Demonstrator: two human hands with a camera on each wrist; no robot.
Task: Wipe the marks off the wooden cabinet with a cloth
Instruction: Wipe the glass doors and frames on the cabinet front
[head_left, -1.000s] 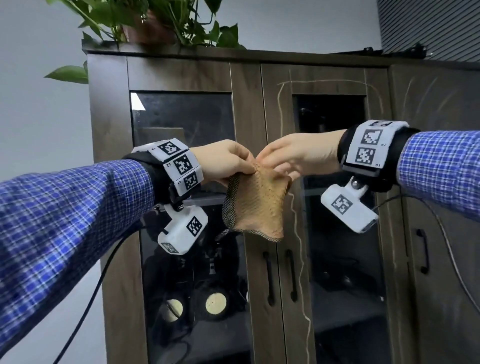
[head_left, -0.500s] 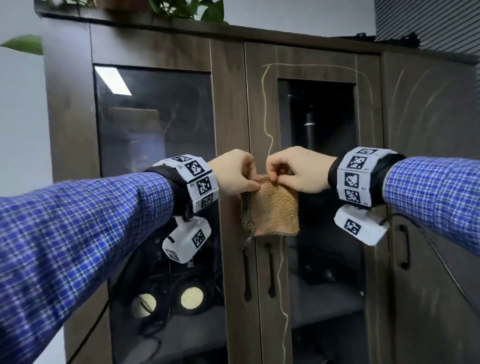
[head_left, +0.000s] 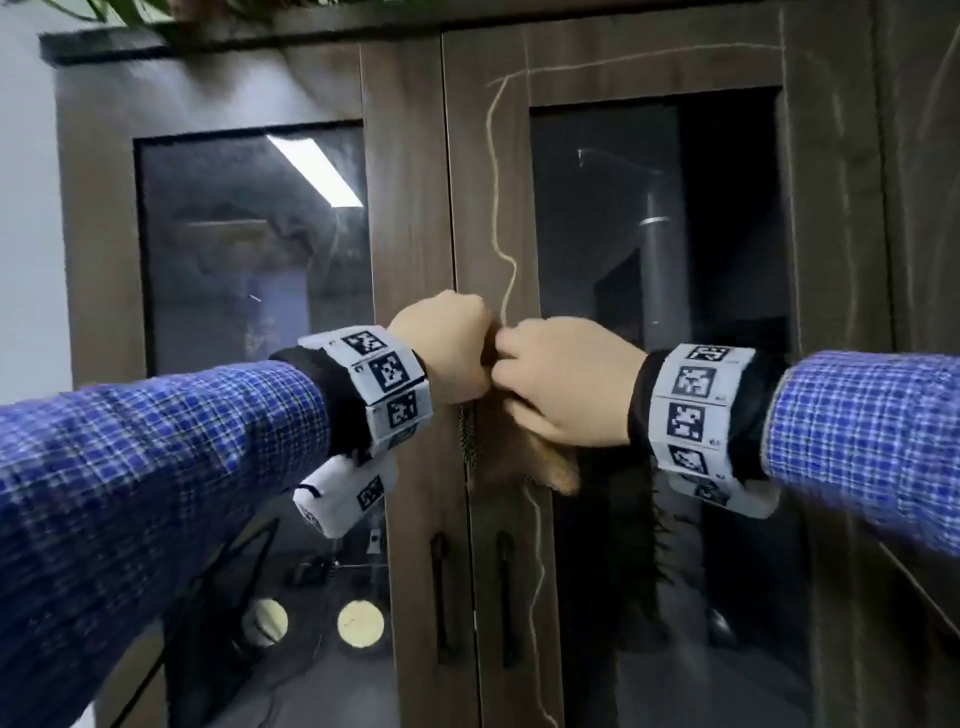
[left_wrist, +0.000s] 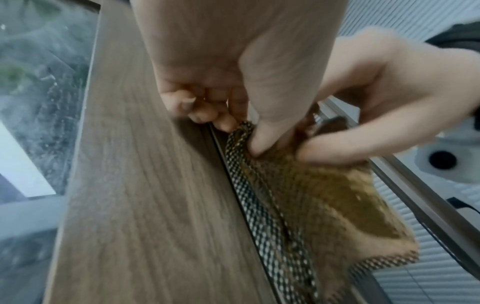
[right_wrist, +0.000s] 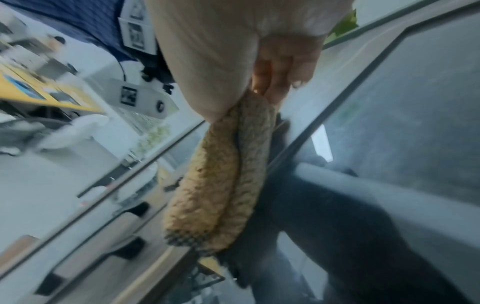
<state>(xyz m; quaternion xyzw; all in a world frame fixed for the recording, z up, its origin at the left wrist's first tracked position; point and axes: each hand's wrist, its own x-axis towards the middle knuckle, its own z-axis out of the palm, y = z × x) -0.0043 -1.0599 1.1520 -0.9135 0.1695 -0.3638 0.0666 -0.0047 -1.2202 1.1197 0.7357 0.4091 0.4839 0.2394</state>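
While both hands pinch its top, cloth hangs below.

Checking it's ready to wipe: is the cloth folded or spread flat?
Folded. The right wrist view shows the cloth doubled into two layers; left hand and right hand pinch its top.

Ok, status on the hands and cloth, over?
Left hand and right hand both pinching top of cloth. Cloth hangs folded at the door seam. Chalk line above, unwiped. Nothing in the way.
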